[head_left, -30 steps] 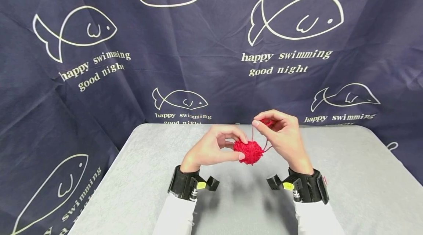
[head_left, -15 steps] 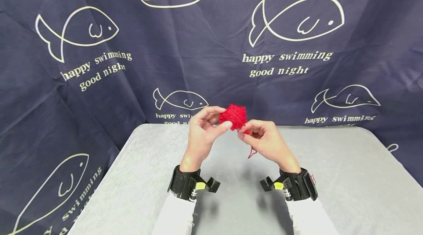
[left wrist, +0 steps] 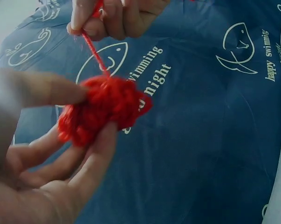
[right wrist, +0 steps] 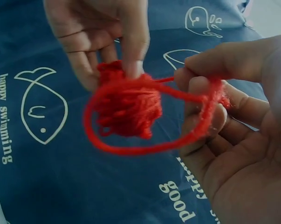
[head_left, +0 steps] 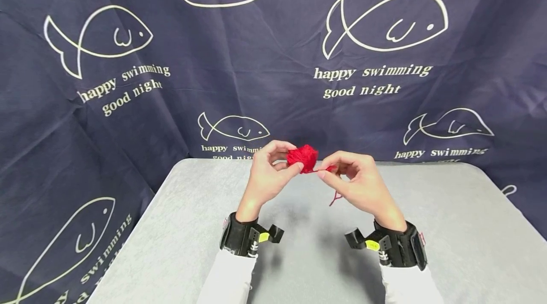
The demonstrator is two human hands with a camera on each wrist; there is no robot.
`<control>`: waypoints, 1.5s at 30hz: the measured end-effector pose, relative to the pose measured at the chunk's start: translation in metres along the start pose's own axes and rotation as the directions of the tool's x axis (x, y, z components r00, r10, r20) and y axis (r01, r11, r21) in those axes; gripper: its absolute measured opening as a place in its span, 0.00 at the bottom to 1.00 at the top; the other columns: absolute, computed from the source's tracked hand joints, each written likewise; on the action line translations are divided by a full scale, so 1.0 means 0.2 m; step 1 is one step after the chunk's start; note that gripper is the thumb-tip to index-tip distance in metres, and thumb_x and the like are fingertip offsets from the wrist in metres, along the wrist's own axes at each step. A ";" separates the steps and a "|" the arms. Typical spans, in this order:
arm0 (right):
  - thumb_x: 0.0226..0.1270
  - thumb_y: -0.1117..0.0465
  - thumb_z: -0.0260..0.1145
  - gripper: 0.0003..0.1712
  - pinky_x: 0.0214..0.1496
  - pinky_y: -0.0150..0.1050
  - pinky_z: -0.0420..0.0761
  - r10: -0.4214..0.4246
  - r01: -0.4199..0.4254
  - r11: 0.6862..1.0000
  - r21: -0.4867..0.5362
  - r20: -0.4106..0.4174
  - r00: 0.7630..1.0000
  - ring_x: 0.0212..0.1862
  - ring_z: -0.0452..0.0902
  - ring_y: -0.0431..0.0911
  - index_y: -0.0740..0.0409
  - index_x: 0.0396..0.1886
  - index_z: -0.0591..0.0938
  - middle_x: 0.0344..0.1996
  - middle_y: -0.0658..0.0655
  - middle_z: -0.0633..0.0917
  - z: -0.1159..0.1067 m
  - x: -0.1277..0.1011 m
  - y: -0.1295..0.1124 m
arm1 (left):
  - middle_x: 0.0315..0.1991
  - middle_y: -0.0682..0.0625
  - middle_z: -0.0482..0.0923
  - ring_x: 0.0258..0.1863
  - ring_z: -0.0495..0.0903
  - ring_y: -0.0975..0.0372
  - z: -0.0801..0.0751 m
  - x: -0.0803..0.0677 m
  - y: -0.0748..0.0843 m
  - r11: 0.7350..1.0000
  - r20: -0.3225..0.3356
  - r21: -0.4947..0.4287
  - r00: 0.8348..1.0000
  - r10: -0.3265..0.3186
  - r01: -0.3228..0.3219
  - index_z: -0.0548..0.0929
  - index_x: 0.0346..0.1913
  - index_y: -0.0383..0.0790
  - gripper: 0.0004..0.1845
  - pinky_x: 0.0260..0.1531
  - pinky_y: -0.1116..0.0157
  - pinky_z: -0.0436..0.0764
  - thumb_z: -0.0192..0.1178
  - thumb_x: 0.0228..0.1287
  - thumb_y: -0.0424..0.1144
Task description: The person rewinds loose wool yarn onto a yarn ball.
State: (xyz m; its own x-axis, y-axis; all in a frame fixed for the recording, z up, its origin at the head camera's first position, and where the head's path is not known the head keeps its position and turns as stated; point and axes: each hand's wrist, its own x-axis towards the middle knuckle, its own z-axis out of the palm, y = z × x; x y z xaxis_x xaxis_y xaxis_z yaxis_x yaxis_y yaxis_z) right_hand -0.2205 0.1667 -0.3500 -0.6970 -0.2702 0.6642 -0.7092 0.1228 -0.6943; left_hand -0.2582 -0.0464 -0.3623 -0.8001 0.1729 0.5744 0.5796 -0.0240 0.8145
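Observation:
A small ball of red yarn (head_left: 302, 157) is held in the air above the table's far edge. My left hand (head_left: 269, 175) pinches it between thumb and fingers. To its right, my right hand (head_left: 359, 180) pinches a strand of yarn (left wrist: 94, 52), which runs taut to the ball. More red yarn is bunched within the right hand's fingers. A loose loop of yarn (right wrist: 145, 150) hangs from that hand, blurred in the right wrist view. In the left wrist view, the ball (left wrist: 100, 109) sits between the left thumb and fingertips.
Below the hands lies a grey table (head_left: 192, 228). Behind it hangs a dark blue cloth (head_left: 290, 80) printed with white fish and lettering. Each wrist wears a black strap (head_left: 239, 233) with a camera mount.
The ball rose from low over the table and tilted with my left hand, then dipped slightly. My right hand came in close to the ball, then drew away rightward, pulling the strand straight.

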 end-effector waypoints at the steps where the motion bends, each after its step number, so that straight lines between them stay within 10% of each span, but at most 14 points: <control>1: 0.58 0.78 0.71 0.10 0.23 0.33 0.76 -0.010 0.011 1.000 0.013 -0.016 1.000 0.26 0.76 0.44 0.62 0.36 0.87 0.28 0.54 0.86 -0.01 0.00 0.00 | 0.41 0.39 0.83 0.37 0.84 0.56 0.00 0.00 0.00 1.000 0.047 0.003 0.999 -0.012 0.012 0.82 0.46 0.28 0.16 0.38 0.61 0.88 0.69 0.53 0.21; 5: 0.57 0.80 0.70 0.11 0.23 0.32 0.76 -0.047 0.049 0.998 0.034 -0.073 0.996 0.25 0.77 0.43 0.64 0.35 0.87 0.26 0.56 0.85 -0.02 0.00 0.00 | 0.41 0.42 0.82 0.36 0.84 0.58 0.00 -0.01 0.02 0.999 0.265 0.011 0.963 -0.052 0.051 0.83 0.45 0.30 0.15 0.40 0.57 0.88 0.69 0.53 0.21; 9: 0.56 0.80 0.71 0.11 0.23 0.32 0.76 -0.042 0.043 0.999 0.005 -0.105 0.994 0.25 0.77 0.43 0.64 0.35 0.87 0.24 0.56 0.84 -0.04 0.01 0.00 | 0.41 0.45 0.82 0.38 0.84 0.58 0.00 -0.02 0.04 0.999 0.472 -0.021 0.881 -0.013 0.026 0.83 0.45 0.33 0.15 0.41 0.55 0.88 0.70 0.55 0.22; 14: 0.59 0.74 0.73 0.08 0.22 0.34 0.75 0.039 -0.044 0.998 -0.040 -0.118 0.992 0.23 0.75 0.45 0.59 0.36 0.88 0.26 0.54 0.84 -0.06 0.00 0.03 | 0.40 0.42 0.81 0.39 0.83 0.55 0.00 -0.03 0.04 0.986 0.564 -0.169 0.821 0.085 0.014 0.83 0.45 0.30 0.15 0.39 0.51 0.88 0.70 0.54 0.20; 17: 0.61 0.72 0.73 0.07 0.23 0.34 0.76 0.107 -0.109 0.994 -0.019 -0.092 0.990 0.23 0.76 0.46 0.59 0.37 0.88 0.27 0.54 0.85 -0.06 0.00 0.07 | 0.42 0.43 0.81 0.40 0.83 0.56 0.00 -0.03 0.05 0.961 0.537 -0.277 0.833 0.134 0.024 0.80 0.47 0.24 0.17 0.41 0.49 0.87 0.68 0.53 0.16; 19: 0.62 0.73 0.72 0.06 0.24 0.35 0.78 0.141 -0.140 0.990 0.021 -0.054 0.989 0.23 0.77 0.47 0.62 0.38 0.87 0.27 0.55 0.86 -0.04 0.00 0.11 | 0.43 0.46 0.81 0.41 0.84 0.57 0.00 -0.03 0.06 0.942 0.472 -0.334 0.869 0.149 0.020 0.78 0.47 0.19 0.18 0.43 0.51 0.87 0.67 0.52 0.15; 23: 0.62 0.75 0.70 0.06 0.23 0.36 0.80 0.174 -0.175 0.982 0.077 0.026 0.984 0.23 0.78 0.47 0.65 0.38 0.86 0.27 0.56 0.85 -0.01 0.01 0.17 | 0.42 0.49 0.84 0.41 0.84 0.60 -0.01 -0.02 0.06 0.921 0.238 -0.390 0.964 0.116 -0.015 0.77 0.47 0.17 0.18 0.44 0.60 0.87 0.66 0.52 0.17; 26: 0.62 0.74 0.71 0.06 0.22 0.35 0.77 0.173 -0.176 0.983 0.060 0.056 0.983 0.23 0.77 0.45 0.63 0.37 0.86 0.26 0.55 0.84 0.01 0.01 0.19 | 0.39 0.50 0.86 0.37 0.84 0.60 0.00 -0.01 0.05 0.917 0.031 -0.399 0.999 0.026 -0.011 0.82 0.45 0.25 0.15 0.39 0.67 0.85 0.67 0.52 0.20; 36: 0.61 0.70 0.74 0.06 0.26 0.33 0.76 0.146 -0.139 0.988 -0.062 0.112 0.983 0.24 0.77 0.43 0.57 0.34 0.87 0.23 0.50 0.83 0.06 0.01 0.14 | 0.37 0.48 0.82 0.35 0.82 0.60 0.00 0.02 0.01 0.970 -0.315 -0.244 0.947 -0.068 -0.012 0.82 0.48 0.23 0.17 0.37 0.70 0.83 0.69 0.53 0.20; 45: 0.59 0.69 0.75 0.09 0.31 0.33 0.76 0.098 -0.096 0.980 -0.171 0.004 0.995 0.28 0.78 0.42 0.50 0.33 0.89 0.26 0.45 0.85 0.05 0.02 0.07 | 0.43 0.42 0.83 0.36 0.84 0.56 0.01 0.02 -0.04 0.993 -0.323 0.090 0.941 0.101 -0.075 0.84 0.45 0.29 0.14 0.40 0.62 0.87 0.69 0.54 0.22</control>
State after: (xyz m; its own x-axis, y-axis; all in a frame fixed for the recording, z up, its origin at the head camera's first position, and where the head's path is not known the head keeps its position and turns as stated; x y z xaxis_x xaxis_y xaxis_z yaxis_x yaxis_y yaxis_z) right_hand -0.2312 0.1573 -0.3605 -0.7630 -0.2604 0.5916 -0.6464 0.3100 -0.6972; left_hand -0.2656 -0.0444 -0.3679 -0.7445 -0.1577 0.6487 0.6498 0.0513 0.7584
